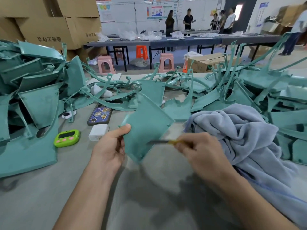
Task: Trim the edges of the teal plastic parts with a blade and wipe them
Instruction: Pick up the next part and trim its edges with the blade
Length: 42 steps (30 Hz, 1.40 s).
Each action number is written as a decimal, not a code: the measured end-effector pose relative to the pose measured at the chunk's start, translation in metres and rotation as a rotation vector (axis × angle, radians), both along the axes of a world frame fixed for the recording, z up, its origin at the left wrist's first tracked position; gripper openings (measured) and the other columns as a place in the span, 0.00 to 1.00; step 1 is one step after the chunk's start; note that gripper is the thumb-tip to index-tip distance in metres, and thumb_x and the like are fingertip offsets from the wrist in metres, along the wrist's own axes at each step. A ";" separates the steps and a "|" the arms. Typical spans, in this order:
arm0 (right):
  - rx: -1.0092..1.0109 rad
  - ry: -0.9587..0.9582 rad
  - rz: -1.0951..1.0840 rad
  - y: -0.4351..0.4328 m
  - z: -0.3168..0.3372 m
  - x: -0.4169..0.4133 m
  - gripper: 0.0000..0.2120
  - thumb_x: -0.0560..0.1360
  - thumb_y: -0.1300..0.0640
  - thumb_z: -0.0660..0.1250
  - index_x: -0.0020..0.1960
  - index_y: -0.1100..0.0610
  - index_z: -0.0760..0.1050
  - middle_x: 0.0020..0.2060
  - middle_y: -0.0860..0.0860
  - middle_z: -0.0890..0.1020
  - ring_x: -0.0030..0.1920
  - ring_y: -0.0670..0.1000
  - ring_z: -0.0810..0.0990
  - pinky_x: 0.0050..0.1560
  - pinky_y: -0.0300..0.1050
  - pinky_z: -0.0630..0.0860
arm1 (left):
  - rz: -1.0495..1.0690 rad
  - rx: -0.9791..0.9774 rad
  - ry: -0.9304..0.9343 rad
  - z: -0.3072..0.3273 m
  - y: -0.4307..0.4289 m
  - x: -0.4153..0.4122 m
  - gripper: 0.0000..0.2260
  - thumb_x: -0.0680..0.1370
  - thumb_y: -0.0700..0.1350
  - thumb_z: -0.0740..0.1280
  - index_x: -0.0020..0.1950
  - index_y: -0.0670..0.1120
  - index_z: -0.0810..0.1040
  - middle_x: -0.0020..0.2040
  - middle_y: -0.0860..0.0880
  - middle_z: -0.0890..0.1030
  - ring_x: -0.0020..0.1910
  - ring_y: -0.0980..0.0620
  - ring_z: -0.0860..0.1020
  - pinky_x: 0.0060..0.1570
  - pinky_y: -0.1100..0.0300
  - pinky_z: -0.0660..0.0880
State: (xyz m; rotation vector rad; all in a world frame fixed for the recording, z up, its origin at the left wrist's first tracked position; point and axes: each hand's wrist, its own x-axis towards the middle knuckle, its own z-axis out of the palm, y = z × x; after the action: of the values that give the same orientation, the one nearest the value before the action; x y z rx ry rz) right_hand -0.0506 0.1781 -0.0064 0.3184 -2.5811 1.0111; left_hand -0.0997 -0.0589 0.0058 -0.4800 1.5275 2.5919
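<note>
My left hand (110, 145) grips a flat teal plastic panel (146, 125) by its left edge, thumb on top, holding it tilted above the table. A blade with a yellow handle (163, 142) is pinched in my right hand (201, 147); its dark tip lies against the panel's lower right edge. A grey-blue towel (239, 130) is bunched up just right of my right hand. Heaps of teal plastic parts lie at the left (33, 100), across the back (166, 83) and at the right (274, 97).
On the grey table (149, 188) left of my hands lie a phone (100, 115), a white charger block (98, 132) and a green timer (66, 138). Cardboard boxes (49, 22) are stacked at the back left. Stools, long tables and several standing people fill the room behind.
</note>
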 end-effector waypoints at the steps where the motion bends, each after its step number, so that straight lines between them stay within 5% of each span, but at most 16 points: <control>1: -0.029 0.014 -0.149 0.005 0.002 -0.007 0.12 0.77 0.50 0.69 0.37 0.53 0.78 0.25 0.47 0.74 0.28 0.48 0.69 0.31 0.46 0.66 | 0.006 -0.031 0.008 -0.002 -0.003 -0.002 0.04 0.79 0.38 0.67 0.45 0.43 0.80 0.38 0.47 0.81 0.27 0.54 0.77 0.28 0.63 0.75; 3: -0.153 0.005 -0.361 0.022 0.003 -0.013 0.15 0.80 0.52 0.68 0.35 0.52 0.78 0.24 0.46 0.76 0.28 0.47 0.70 0.31 0.47 0.66 | -0.046 -0.101 -0.007 -0.005 -0.006 -0.002 0.03 0.79 0.39 0.67 0.48 0.43 0.81 0.45 0.44 0.82 0.33 0.51 0.79 0.37 0.59 0.76; 7: -0.490 -0.072 -0.223 0.029 -0.003 -0.015 0.12 0.79 0.59 0.69 0.36 0.55 0.81 0.27 0.53 0.79 0.27 0.46 0.68 0.32 0.46 0.66 | -0.085 -0.236 0.048 -0.007 0.000 0.001 0.09 0.82 0.41 0.64 0.49 0.43 0.84 0.47 0.43 0.87 0.40 0.48 0.85 0.39 0.57 0.82; 11: -0.534 -0.179 0.030 0.017 -0.004 -0.014 0.12 0.80 0.65 0.67 0.42 0.54 0.84 0.31 0.57 0.81 0.30 0.53 0.70 0.35 0.50 0.66 | 0.132 -0.982 0.178 -0.019 0.006 -0.003 0.21 0.82 0.56 0.59 0.32 0.52 0.79 0.33 0.49 0.80 0.39 0.46 0.78 0.38 0.55 0.70; 13: -0.507 -0.220 0.145 0.016 0.001 -0.011 0.14 0.80 0.65 0.65 0.42 0.51 0.83 0.30 0.53 0.82 0.30 0.52 0.70 0.35 0.48 0.67 | 0.104 -1.118 0.209 -0.021 0.005 -0.005 0.22 0.81 0.60 0.57 0.30 0.56 0.77 0.33 0.48 0.77 0.40 0.42 0.75 0.39 0.52 0.68; 17: -0.504 -0.169 0.296 0.014 0.011 -0.004 0.09 0.74 0.59 0.65 0.42 0.51 0.84 0.32 0.55 0.82 0.32 0.54 0.70 0.36 0.51 0.67 | 0.085 -1.123 0.171 -0.020 0.004 -0.008 0.26 0.76 0.63 0.55 0.30 0.45 0.75 0.35 0.46 0.78 0.43 0.39 0.76 0.46 0.49 0.73; 23: -0.236 -0.375 0.514 0.013 0.009 0.002 0.08 0.75 0.56 0.68 0.46 0.48 0.87 0.34 0.51 0.85 0.30 0.48 0.72 0.32 0.42 0.69 | 0.072 -0.889 0.092 -0.020 0.003 -0.007 0.22 0.79 0.59 0.62 0.39 0.42 0.81 0.38 0.51 0.82 0.40 0.50 0.78 0.37 0.56 0.69; 29: -0.427 -0.113 -0.090 0.021 -0.003 -0.025 0.12 0.79 0.59 0.68 0.38 0.57 0.83 0.31 0.55 0.83 0.26 0.50 0.73 0.33 0.47 0.71 | -0.028 -1.035 0.148 -0.020 0.006 -0.006 0.19 0.79 0.57 0.61 0.31 0.50 0.66 0.27 0.54 0.67 0.31 0.49 0.66 0.33 0.54 0.63; 32: -0.577 -0.200 0.275 0.020 0.001 -0.019 0.07 0.77 0.62 0.69 0.41 0.60 0.84 0.32 0.56 0.83 0.27 0.49 0.73 0.30 0.40 0.71 | -0.003 -1.040 0.141 -0.023 0.005 -0.006 0.20 0.79 0.56 0.61 0.31 0.49 0.66 0.27 0.53 0.68 0.31 0.49 0.67 0.33 0.54 0.64; 35: -0.377 -0.330 0.525 0.005 -0.003 -0.006 0.07 0.75 0.56 0.69 0.44 0.55 0.85 0.32 0.54 0.83 0.28 0.48 0.74 0.30 0.38 0.70 | -0.040 -1.030 0.177 -0.024 0.002 -0.006 0.20 0.80 0.57 0.61 0.31 0.49 0.67 0.27 0.52 0.68 0.30 0.50 0.67 0.33 0.54 0.64; 40: -0.499 -0.162 -0.107 0.016 -0.011 -0.031 0.12 0.78 0.61 0.69 0.37 0.57 0.83 0.28 0.53 0.82 0.25 0.48 0.72 0.32 0.45 0.69 | -0.013 -1.004 0.165 -0.021 -0.006 -0.007 0.22 0.79 0.56 0.62 0.27 0.50 0.65 0.25 0.55 0.66 0.24 0.54 0.64 0.33 0.54 0.63; 42: -0.595 -0.136 0.000 0.020 -0.009 -0.031 0.10 0.76 0.59 0.69 0.38 0.58 0.83 0.28 0.54 0.81 0.25 0.48 0.70 0.30 0.44 0.67 | -0.001 -1.027 0.178 -0.023 -0.003 -0.003 0.23 0.79 0.56 0.61 0.26 0.50 0.64 0.24 0.55 0.64 0.24 0.55 0.63 0.32 0.54 0.62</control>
State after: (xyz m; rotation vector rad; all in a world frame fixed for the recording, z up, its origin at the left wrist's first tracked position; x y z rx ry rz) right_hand -0.0817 0.1982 -0.0152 0.0921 -2.2436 1.7770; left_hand -0.1030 -0.0616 -0.0171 -0.2894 2.8296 1.6696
